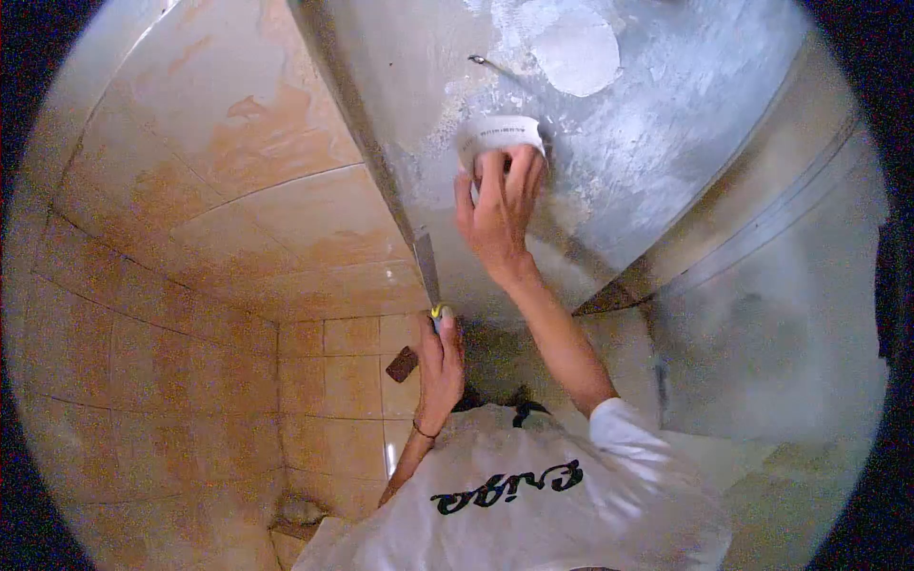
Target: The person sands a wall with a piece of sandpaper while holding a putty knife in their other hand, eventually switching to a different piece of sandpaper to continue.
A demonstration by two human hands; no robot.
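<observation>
My right hand presses a curled white sheet with printing on its back, which looks like sandpaper, against the grey patchy plastered surface. Its fingers are bent over the sheet. Lower and to the left, my left hand is closed round the yellow and blue handle of a putty knife. The long metal blade points up, alongside the edge where the plaster meets the tiles. Most of the handle is hidden in my fingers.
A thin wire sticks out of the plaster, near a round white patch. Orange-beige tiles cover the left side. A dark brown block shows beside my left hand. A curved grey panel stands at right.
</observation>
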